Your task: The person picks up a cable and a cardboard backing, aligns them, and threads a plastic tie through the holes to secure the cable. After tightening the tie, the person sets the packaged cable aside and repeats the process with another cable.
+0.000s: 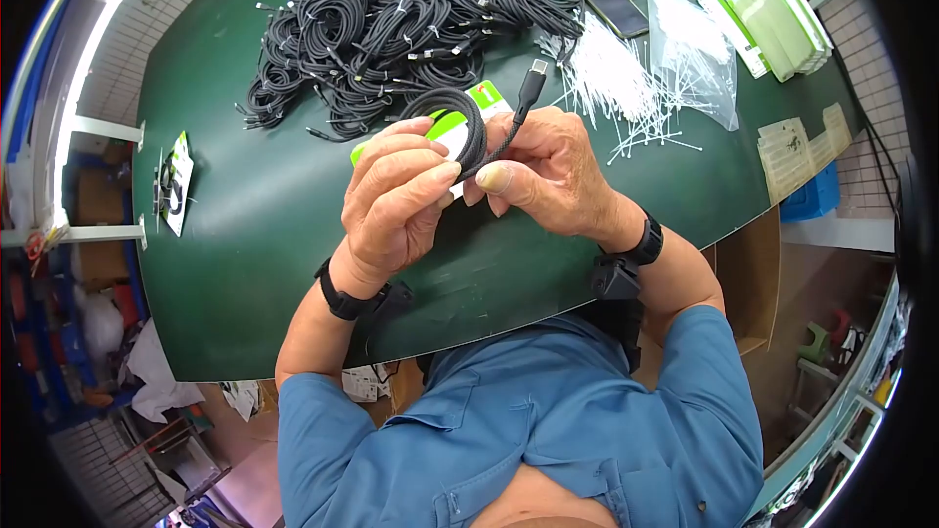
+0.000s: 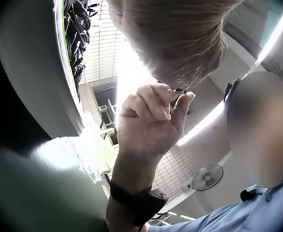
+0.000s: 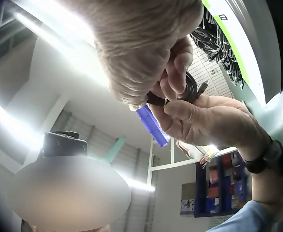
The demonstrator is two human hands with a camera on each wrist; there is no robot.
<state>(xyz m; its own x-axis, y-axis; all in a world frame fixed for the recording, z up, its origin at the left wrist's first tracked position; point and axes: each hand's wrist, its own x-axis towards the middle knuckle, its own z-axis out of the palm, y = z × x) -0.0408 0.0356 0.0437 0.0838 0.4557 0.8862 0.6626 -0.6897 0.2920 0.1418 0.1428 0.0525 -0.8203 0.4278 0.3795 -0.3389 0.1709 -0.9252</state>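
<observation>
A coiled black braided cable (image 1: pixel 473 133) is held up above the green table (image 1: pixel 245 264). The left hand (image 1: pixel 396 191) grips the coil from the left, thumb and fingertips on its lower part; in the right wrist view the left hand (image 3: pixel 214 121) lies against the coil (image 3: pixel 192 89). The right hand (image 1: pixel 553 171) pinches the cable at the coil's right side, and a connector (image 1: pixel 531 83) sticks up above its fingers. A green and white card (image 1: pixel 486 96) lies behind the coil, partly covered by it and the hands.
Many bundled black cables (image 1: pixel 391 29) are heaped at the back. Right of them lie white ties (image 1: pixel 621 78), a phone (image 1: pixel 614 8), plastic bags (image 1: pixel 694 54) and stacked green cards (image 1: pixel 780 24). A packaged cable card (image 1: pixel 179 186) lies at the left edge.
</observation>
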